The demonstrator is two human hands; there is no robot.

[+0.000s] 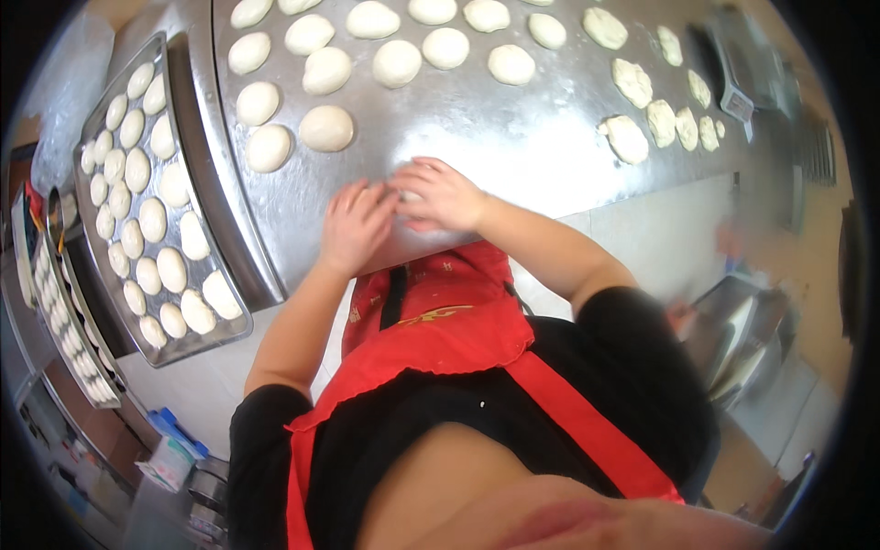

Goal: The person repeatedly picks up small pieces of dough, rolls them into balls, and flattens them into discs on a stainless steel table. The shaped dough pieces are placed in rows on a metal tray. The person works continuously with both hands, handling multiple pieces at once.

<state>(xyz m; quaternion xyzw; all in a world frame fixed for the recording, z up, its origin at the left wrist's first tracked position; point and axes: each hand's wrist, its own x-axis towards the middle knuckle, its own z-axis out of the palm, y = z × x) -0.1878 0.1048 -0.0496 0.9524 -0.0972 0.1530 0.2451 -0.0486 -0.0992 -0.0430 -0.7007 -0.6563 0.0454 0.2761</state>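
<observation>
Both my hands meet low over the steel worktop, close to its near edge. A small pale bit of a dough piece [410,196] shows beneath the fingers of my right hand [443,196], which curl over it. Beside it, my left hand [357,223] lies palm down with bent fingers, its fingertips against the right hand. Whatever is under the left palm is hidden. Smooth dough balls [326,128] sit in loose rows beyond my hands, to the left and middle. Rougher, unshaped dough pieces [627,139] lie to the right.
A metal tray [237,328] full of dough balls stands left of the steel worktop [474,130]. Further left, more filled trays [75,330] sit lower. A blurred scale-like device [737,106] stands at the far right. Metal basins [739,337] are at lower right.
</observation>
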